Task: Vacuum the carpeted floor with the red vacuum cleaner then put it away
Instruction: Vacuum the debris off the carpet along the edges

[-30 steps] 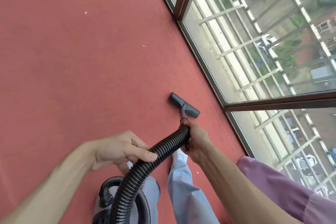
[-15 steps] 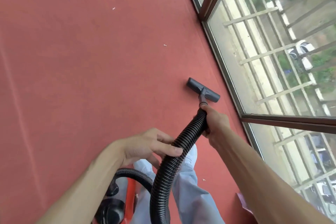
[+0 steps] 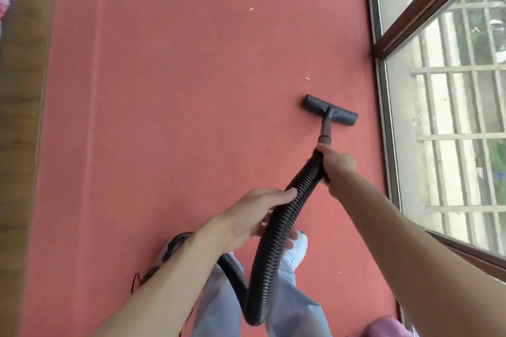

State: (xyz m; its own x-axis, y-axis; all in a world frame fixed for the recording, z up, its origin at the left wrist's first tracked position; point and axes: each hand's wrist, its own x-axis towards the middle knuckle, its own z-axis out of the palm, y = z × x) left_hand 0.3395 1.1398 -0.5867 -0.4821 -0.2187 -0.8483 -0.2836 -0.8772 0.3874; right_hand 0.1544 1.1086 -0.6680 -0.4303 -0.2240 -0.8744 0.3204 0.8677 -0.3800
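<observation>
Head view, and from my remote seat the biggest thing I see is the red carpet (image 3: pixel 191 117), a flat, short-piled sheet with a faint lengthwise ridge well left of the floor nozzle (image 3: pixel 330 110). Just right of the nozzle runs the window (image 3: pixel 451 90), tall glass panes in a smooth brown frame with pale bars outside. Far left of the nozzle lies a strip of wooden floor (image 3: pixel 19 117), grainy and blurred. From the nozzle back toward me comes the black hose (image 3: pixel 276 227), ribbed and flexible, bending down in a loop in front of pale blue trousers (image 3: pixel 290 309) of soft cloth; its far end curls behind my view of the left forearm, where I cannot make out the vacuum's body. The left hand (image 3: pixel 254 213) holds the hose partway along, fingers curled over the ribs, below and left of the nozzle. The right hand (image 3: pixel 335 163) is wrapped round the hose's upper end, just behind the nozzle's short rigid tube (image 3: pixel 325 131). The nozzle itself is a dark grey bar, matte plastic with rounded ends, lying flat on the carpet at a slight slant. A white shoe (image 3: pixel 297 252) shows below it, under the hose. Small pale crumbs (image 3: pixel 307 78) lie scattered on the pile beyond the nozzle, the nearest just ahead of it.
</observation>
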